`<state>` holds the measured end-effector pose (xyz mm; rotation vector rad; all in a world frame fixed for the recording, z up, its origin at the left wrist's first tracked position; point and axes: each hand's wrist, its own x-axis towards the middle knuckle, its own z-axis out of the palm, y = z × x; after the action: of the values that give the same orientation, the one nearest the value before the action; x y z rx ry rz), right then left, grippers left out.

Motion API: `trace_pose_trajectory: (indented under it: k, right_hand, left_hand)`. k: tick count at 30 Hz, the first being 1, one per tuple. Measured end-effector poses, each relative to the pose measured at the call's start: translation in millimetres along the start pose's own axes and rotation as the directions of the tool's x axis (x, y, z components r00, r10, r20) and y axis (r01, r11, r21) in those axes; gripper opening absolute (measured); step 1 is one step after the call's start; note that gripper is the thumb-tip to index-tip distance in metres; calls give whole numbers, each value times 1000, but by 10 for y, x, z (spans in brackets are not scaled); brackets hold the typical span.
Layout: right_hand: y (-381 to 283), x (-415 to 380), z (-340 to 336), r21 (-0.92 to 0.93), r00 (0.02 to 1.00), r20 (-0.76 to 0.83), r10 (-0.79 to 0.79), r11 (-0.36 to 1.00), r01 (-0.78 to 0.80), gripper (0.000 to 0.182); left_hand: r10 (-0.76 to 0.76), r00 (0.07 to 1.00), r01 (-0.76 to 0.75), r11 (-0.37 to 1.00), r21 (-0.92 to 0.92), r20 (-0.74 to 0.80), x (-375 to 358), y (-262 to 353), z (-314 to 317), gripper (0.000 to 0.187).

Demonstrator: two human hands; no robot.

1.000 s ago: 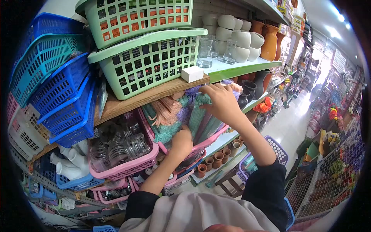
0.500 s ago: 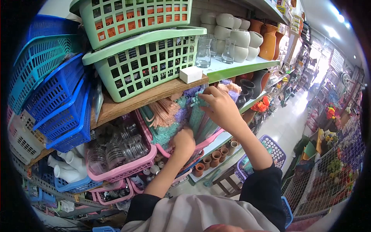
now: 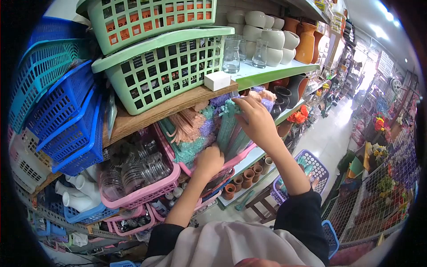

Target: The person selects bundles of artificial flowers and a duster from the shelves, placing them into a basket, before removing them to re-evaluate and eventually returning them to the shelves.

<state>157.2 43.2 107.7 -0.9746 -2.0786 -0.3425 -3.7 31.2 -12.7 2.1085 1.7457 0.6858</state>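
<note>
A pink basket (image 3: 245, 153) on the shelf under the wooden board holds bundles of thin stems. Among them are a peach bundle (image 3: 186, 126), purple ones and a tall teal bundle (image 3: 227, 124). My right hand (image 3: 254, 119) is at the upper right side of the teal bundle, fingers bent and apart over its top; no firm grip shows. My left hand (image 3: 210, 161) reaches into the basket's front at the foot of the bundles, with its fingers curled and their tips hidden, so what it holds cannot be made out.
Above are green baskets (image 3: 164, 73), a small white box (image 3: 217, 81) and glass vases (image 3: 232, 55). Blue baskets (image 3: 66, 115) stack at the left. Another pink basket (image 3: 142, 196) holds clear packs. Clay pots (image 3: 248, 179) and a purple basket (image 3: 318, 171) lie lower right.
My right hand has opened somewhat and moved slightly right of the teal bundle's top, which shows more fully. My left hand stays low in the basket. The view has shifted slightly.
</note>
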Motion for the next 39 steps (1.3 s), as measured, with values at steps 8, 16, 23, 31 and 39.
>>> trace_pose_trajectory:
  k: [8,16,23,31,39]
  right_hand:
    - [-176,-318,-212,-59,998,54,41,998,-37,57]
    - [-25,-1151,-348,29,918,-342,199,979,-202,33]
    - [356,-2962,-89,-53,621,-371,691,652,-756,9]
    - [651,-4694,-236,-205,136,-427,894,51,-977,24]
    - [1061,-5294,-285,-525,-19,-358,933,-218,-823,45]
  left_hand:
    - [47,986,-49,999,-6,-158,-243,89,-94,31]
    - [405,732,-619,731,-286,-547,-682,402,403,21]
    - [576,815,-488,617,-618,-69,-880,346,1711,16]
    - [681,700,-375,605,-702,212,-648,514,2478,15]
    - [656,700,-324,644,-693,283,-134,1124,3200,12]
